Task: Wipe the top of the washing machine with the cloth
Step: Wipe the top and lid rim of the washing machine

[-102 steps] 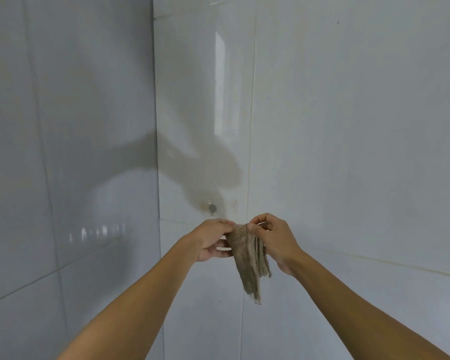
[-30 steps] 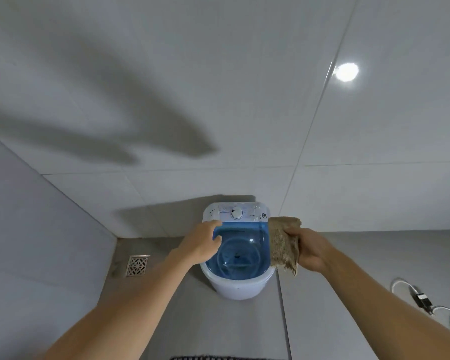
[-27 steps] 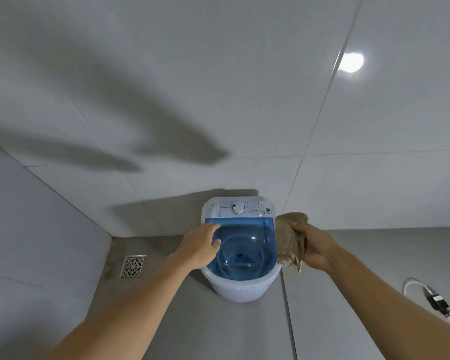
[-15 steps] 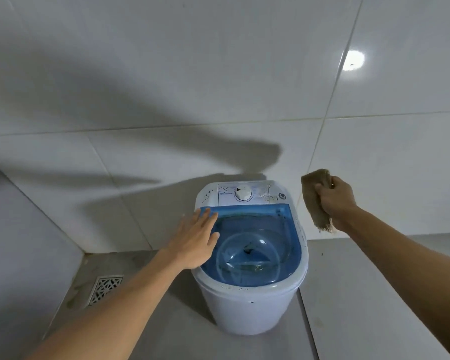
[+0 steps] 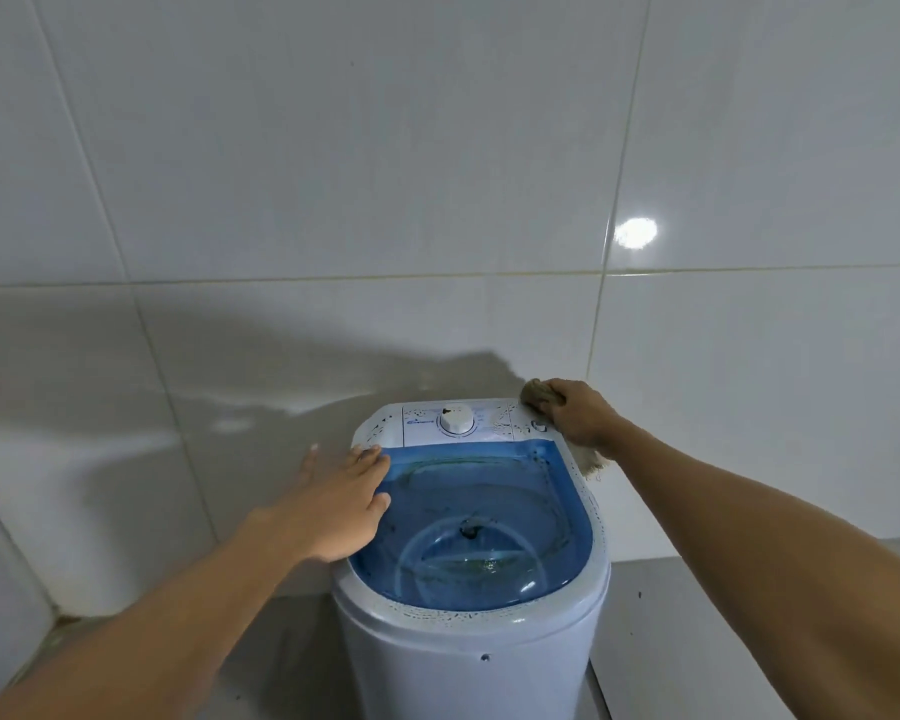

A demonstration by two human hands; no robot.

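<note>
A small white washing machine (image 5: 468, 662) with a see-through blue lid (image 5: 489, 522) stands against the tiled wall. Its white control panel carries a round dial (image 5: 456, 419) and dark specks. My right hand (image 5: 578, 412) presses a bunched brown cloth (image 5: 536, 393) onto the panel's far right corner; a frayed end of the cloth hangs below my wrist. My left hand (image 5: 341, 504) lies flat, fingers spread, on the left rim of the machine and the lid's edge, holding nothing.
White glossy wall tiles rise directly behind the machine, with a lamp's reflection (image 5: 636, 232) at the right. Grey floor tiles (image 5: 661, 641) surround the machine's base. A side wall closes the left edge.
The view dropped from the wall to the machine and drew closer. My right hand carried the cloth from beside the machine onto the panel's right corner. My left hand settled flat on the left rim.
</note>
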